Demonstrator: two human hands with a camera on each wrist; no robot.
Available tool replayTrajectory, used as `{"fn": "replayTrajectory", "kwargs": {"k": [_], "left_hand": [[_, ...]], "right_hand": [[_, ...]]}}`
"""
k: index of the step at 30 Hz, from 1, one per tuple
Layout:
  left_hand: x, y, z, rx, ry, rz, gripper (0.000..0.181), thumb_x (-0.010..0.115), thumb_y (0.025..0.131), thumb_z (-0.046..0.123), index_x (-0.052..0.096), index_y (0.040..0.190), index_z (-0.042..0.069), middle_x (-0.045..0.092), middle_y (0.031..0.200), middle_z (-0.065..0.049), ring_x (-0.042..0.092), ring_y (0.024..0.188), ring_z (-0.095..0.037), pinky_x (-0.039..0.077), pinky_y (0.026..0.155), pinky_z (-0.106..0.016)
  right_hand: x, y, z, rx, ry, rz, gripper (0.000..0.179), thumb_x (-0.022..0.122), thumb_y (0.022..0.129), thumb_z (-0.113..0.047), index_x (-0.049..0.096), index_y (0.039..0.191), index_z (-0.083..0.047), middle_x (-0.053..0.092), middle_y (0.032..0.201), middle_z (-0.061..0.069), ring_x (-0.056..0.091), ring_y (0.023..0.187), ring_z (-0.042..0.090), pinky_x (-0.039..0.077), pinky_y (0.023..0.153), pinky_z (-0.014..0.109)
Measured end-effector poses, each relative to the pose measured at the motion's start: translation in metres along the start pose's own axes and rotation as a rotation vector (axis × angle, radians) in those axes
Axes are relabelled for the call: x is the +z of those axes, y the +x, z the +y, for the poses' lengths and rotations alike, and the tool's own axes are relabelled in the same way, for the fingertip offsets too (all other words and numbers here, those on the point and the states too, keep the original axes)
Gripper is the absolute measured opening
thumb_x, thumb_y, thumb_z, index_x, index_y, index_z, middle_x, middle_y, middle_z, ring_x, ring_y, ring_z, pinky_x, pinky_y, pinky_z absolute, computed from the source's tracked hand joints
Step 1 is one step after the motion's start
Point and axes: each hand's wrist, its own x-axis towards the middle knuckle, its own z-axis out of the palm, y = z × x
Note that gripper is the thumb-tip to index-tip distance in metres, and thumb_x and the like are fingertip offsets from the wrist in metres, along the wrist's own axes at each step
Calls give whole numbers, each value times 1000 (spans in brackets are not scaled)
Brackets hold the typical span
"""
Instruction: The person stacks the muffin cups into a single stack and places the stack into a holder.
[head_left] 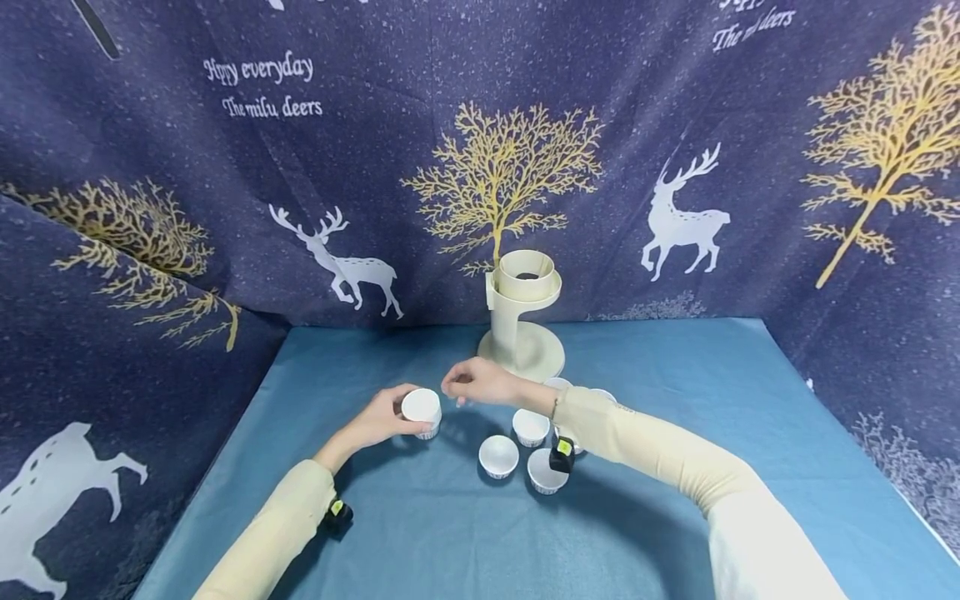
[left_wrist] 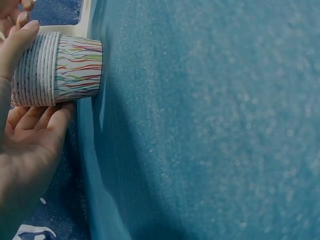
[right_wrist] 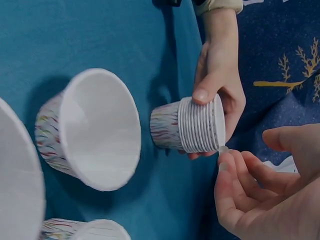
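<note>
My left hand (head_left: 382, 417) grips a stack of nested white paper cups (head_left: 422, 408), thumb on one side and fingers on the other. In the left wrist view the stacked cups (left_wrist: 60, 70) show many rims and a colourful wavy-line pattern. Just right of the stack hovers my right hand (head_left: 483, 382), with nothing visible between thumb and fingers. The right wrist view has the right hand (right_wrist: 270, 185) with loosely bent fingers and the thumb apart. Its fingertips (right_wrist: 223, 165) are close to the stack's rim; whether they touch it, I cannot tell.
Several single paper cups stand mouth up on the blue cloth, among them a front cup (head_left: 498, 457) and another cup (head_left: 531, 427). The right forearm partly covers some. Behind them stands a cream stand (head_left: 507, 329) with a round base and a ring-shaped top (head_left: 527, 275). A patterned curtain (head_left: 450, 67) hangs behind.
</note>
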Motion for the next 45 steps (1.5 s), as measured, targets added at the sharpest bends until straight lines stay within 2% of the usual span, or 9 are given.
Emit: {"fn": "replayTrajectory", "kwargs": {"k": [7,14,20,24,28,33,39,41,45], "left_hand": [[1,0,2,-4,-3,6,52,75,74,14,53,121,3,61,111,-15,61,90,-17,49,74,-28],[4,9,-25,-8,18,32,55,78,72,19,55,120,8,61,111,-12,59,91,-18,48,76,-28],[4,8,-28,6,36,47,59,79,70,27,54,121,10,61,111,-9,59,92,-18,48,77,-27],[4,8,-28,11,43,50,61,80,69,29,55,121,10,61,110,-10,59,92,-19,48,78,-29],[4,9,-28,5,42,51,61,80,69,28,54,121,10,61,111,-10,59,93,-19,48,79,-30],[4,10,-30,1,35,50,60,79,70,24,54,122,9,61,113,-11,58,95,-19,48,79,-29],[4,3,-12,-8,41,43,57,78,72,16,54,122,4,60,113,-15,58,94,-21,48,79,-31],[4,3,-14,-3,42,54,57,78,72,19,54,121,6,61,113,-13,58,94,-21,48,79,-31],[5,10,-32,-6,47,72,59,80,70,25,55,121,10,61,113,-10,58,95,-20,47,80,-30]], "right_hand": [[1,-15,1,-26,38,-40,21,53,92,-15,64,102,-1,66,93,14,63,84,29,49,69,23],[1,-27,9,-85,-44,-102,31,63,86,-26,63,111,-8,66,107,4,61,99,13,48,86,24],[0,-37,15,-144,-135,-163,45,68,82,-33,57,121,-13,60,122,4,56,114,19,43,96,36],[-1,-44,18,-186,-180,-198,53,68,81,-35,53,126,-12,56,128,6,52,118,17,40,99,34],[-1,-50,20,-210,-293,-185,61,69,79,-40,50,130,-11,55,130,2,49,121,12,38,101,29],[-1,-57,23,-233,-486,-168,66,69,77,-42,49,131,-12,53,131,-2,47,121,12,38,100,29],[-1,-65,27,-209,-524,-178,69,71,76,-40,47,133,-10,51,132,0,47,121,16,39,100,33],[-1,-67,29,-202,-530,-171,69,71,75,-41,47,133,-12,51,132,0,47,122,16,38,100,33],[-2,-69,33,-213,-562,-150,71,73,73,-42,48,132,-12,52,132,0,47,122,17,38,100,35]]}}
